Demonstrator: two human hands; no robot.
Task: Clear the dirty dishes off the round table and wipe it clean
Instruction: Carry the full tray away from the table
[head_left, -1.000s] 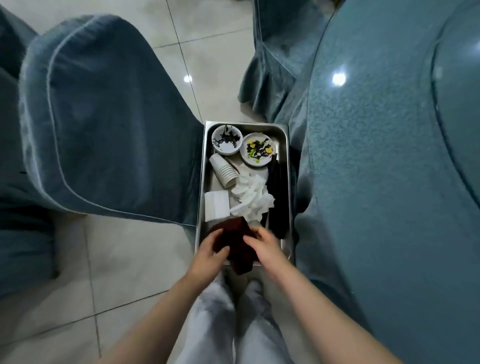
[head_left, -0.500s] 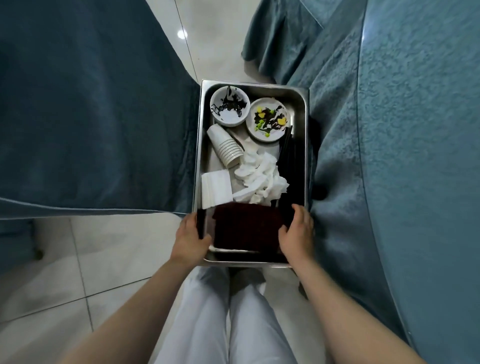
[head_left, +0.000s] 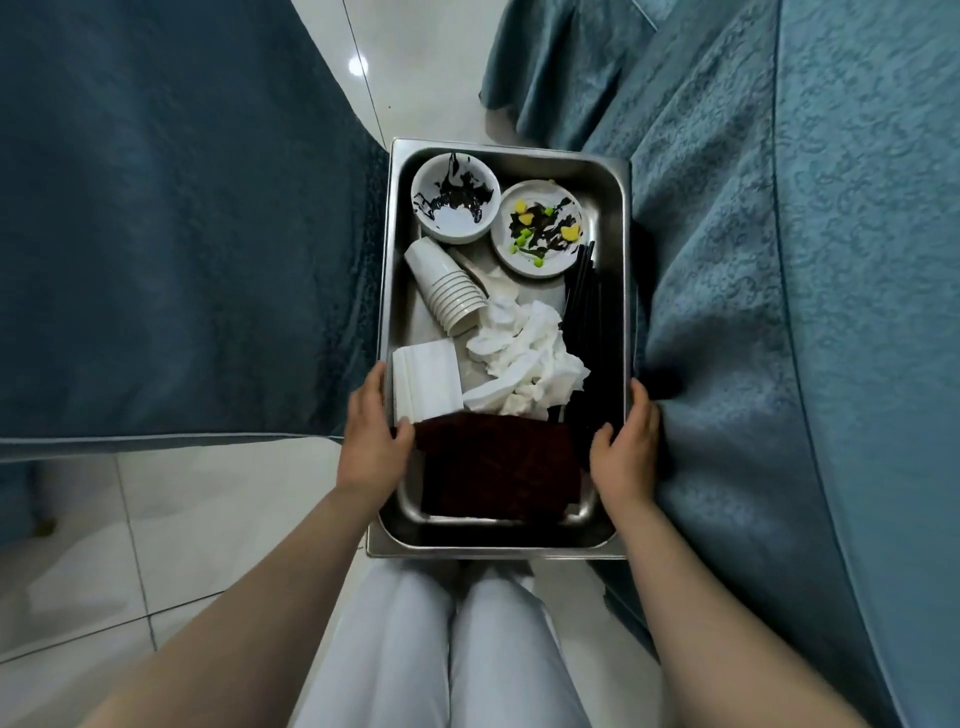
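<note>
A steel tray (head_left: 612, 218) hangs in front of me above my legs. My left hand (head_left: 370, 434) grips its left rim and my right hand (head_left: 626, 448) grips its right rim. Inside at the far end sit a white bowl (head_left: 453, 200) smeared black and a white plate (head_left: 541, 227) with dark sauce and yellow bits. A stack of paper cups (head_left: 447, 287) lies on its side. Crumpled tissues (head_left: 524, 358), a folded white napkin (head_left: 427, 382), black chopsticks (head_left: 584, 317) and a dark red cloth (head_left: 498, 470) fill the near half.
The round table under its teal cloth (head_left: 810, 291) rises along the right, its drape close to the tray. A chair in a blue cover (head_left: 171, 223) stands at the left. Pale floor tiles (head_left: 171, 525) show between them and below.
My hands let go of the dark red cloth, which now lies flat in the tray, and moved out to the tray's side rims. The tray has come up closer to me.
</note>
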